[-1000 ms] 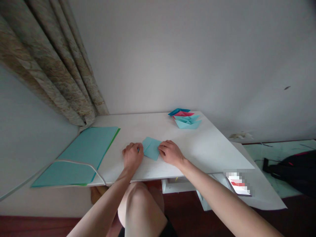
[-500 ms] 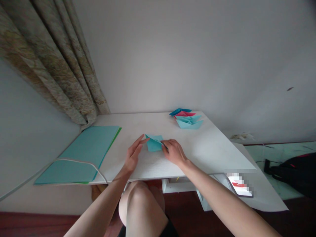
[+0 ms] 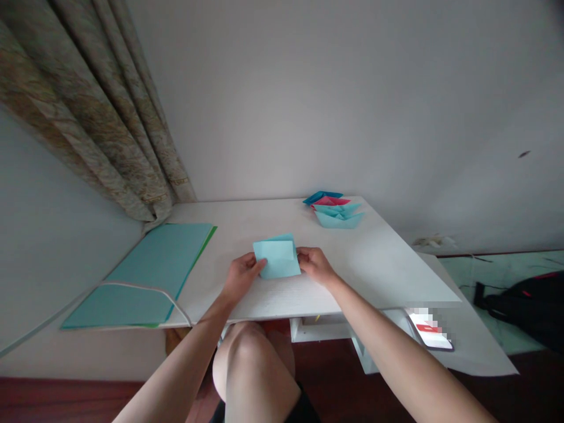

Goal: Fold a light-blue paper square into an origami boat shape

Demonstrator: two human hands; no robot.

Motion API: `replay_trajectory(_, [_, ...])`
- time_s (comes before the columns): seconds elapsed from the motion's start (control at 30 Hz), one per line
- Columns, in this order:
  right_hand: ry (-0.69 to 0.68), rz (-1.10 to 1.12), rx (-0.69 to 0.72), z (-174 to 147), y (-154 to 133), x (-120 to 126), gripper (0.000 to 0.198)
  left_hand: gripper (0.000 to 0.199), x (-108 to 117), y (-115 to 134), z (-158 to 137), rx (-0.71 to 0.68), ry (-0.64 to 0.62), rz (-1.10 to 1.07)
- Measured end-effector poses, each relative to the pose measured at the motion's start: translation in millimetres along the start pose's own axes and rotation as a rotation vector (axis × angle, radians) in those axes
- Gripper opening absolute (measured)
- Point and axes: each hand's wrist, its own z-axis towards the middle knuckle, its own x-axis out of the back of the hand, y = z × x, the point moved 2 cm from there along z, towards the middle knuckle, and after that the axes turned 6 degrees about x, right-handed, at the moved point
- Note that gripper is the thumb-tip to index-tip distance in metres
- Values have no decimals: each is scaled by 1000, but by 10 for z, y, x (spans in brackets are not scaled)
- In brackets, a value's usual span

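A folded light-blue paper [image 3: 278, 259] is held between my hands over the front middle of the white table [image 3: 247, 217], its layers slightly apart along the top. My left hand [image 3: 243, 274] pinches its left edge, thumb on the front face and fingers behind. At the right edge, my right hand [image 3: 315, 263] grips the paper with fingertips partly hidden behind it. Beyond the right hand stand several paper boats: a light-blue one [image 3: 339, 220] in front, a pink one [image 3: 330, 201] and a dark-blue one [image 3: 322, 197] behind.
Light-blue sheets [image 3: 150, 270] with a green edge lie on the table's left, crossed by a white cable [image 3: 132, 286]. A phone [image 3: 429, 330] rests at the lower right. Curtains [image 3: 110, 106] hang at the left; a black bag [image 3: 524, 305] lies far right.
The paper has gone from partly raised and creased to a flat rectangle facing me. My left hand's fingers, stretched out before, have closed on its left edge.
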Motion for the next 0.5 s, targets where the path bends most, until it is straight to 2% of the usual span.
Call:
replay_trajectory(0.07, [74,54,13,3,-16,3,56,52,-1,-4,7,54,19,41])
replay_trajectory(0.13, [131,101,34,3,-31,15,66,50,-1,14,2,76,38,66])
replay_trajectory(0.23, [114,57,68,5,-30,18,56,49,-10,52,-17,83,29,71])
replay_trajectory(0.33, [106,-106,155,11,-15,18,41,48,-33,67,-36,99,-20,87])
replay_trajectory(0.43, [107,-206,221,17,2,18,39,51,-59,60,-39,80,-80,73])
replay_trajectory(0.5, [93,-232,246,21,14,16,40,59,-65,59,-17,19,-58,65])
